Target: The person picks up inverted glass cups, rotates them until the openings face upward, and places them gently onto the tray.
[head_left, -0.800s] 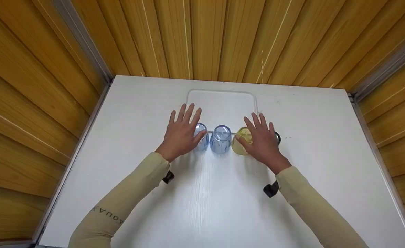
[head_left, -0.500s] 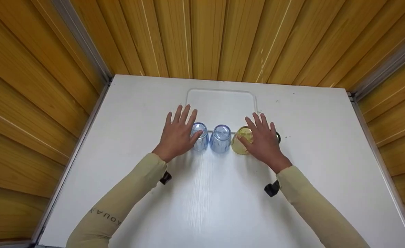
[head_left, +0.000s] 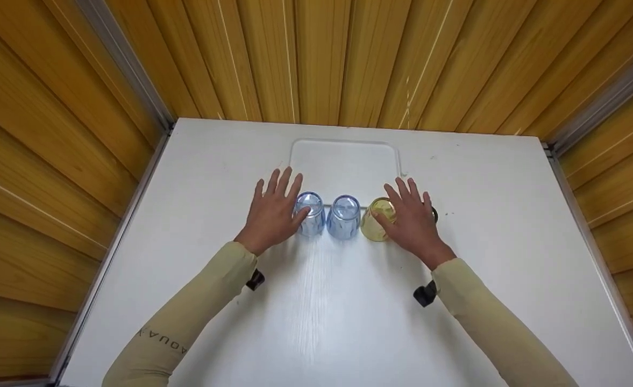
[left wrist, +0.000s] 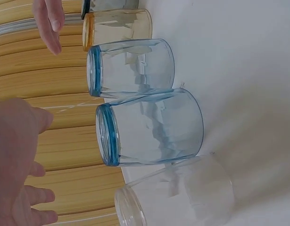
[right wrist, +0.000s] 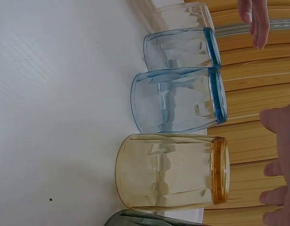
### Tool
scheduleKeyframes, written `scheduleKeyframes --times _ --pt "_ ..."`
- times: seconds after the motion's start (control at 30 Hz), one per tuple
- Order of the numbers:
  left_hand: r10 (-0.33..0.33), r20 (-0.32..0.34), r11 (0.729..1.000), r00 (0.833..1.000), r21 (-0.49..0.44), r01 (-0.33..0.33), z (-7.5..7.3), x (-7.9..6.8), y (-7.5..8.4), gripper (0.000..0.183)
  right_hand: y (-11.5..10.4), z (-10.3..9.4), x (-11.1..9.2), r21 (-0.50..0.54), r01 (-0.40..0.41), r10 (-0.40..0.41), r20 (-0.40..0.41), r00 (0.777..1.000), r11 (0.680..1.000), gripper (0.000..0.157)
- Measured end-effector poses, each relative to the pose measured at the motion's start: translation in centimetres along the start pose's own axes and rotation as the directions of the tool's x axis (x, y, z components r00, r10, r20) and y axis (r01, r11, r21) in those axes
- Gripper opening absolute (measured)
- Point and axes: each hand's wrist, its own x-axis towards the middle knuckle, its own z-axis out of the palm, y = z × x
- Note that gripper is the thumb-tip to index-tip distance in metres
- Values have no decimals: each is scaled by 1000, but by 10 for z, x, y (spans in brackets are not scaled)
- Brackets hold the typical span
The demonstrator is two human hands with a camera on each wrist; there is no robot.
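Observation:
A row of tumblers stands upside down on the white table. Two are blue: the left blue tumbler (head_left: 314,226) and the middle blue tumbler (head_left: 344,221). To their right is a yellow tumbler (head_left: 371,230). My left hand (head_left: 273,216), fingers spread, is over the left end of the row; its thumb overlaps the left blue tumbler. The left wrist view shows a clear tumbler (left wrist: 187,195) there, hidden by that hand from the head. My right hand (head_left: 414,223) spreads above the right end, mostly covering a dark grey tumbler (head_left: 435,214). Neither hand holds anything.
Behind the tumblers lies a flat white tray (head_left: 346,166) with rounded corners. Wood-panelled walls (head_left: 321,64) enclose the table (head_left: 316,312) at the back and both sides. A black wrist camera (head_left: 425,294) hangs under the right forearm, another black wrist camera (head_left: 255,280) under the left.
My left hand has drifted left and slightly nearer, uncovering more of the left blue tumbler. The right hand has barely moved. The tumblers stay in place.

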Motion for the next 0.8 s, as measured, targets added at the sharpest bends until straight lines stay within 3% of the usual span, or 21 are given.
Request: scheduleKeyframes --times 0.17,0.8 --pt "9 -11 1000 1000 10 -9 4 -1 -4 72 3 1 0 9 -2 2 11 1000 1000 72" --pt "-61 38 998 997 -31 62 14 -5 -20 73 11 8 2 19 -37 37 33 999 999 74"
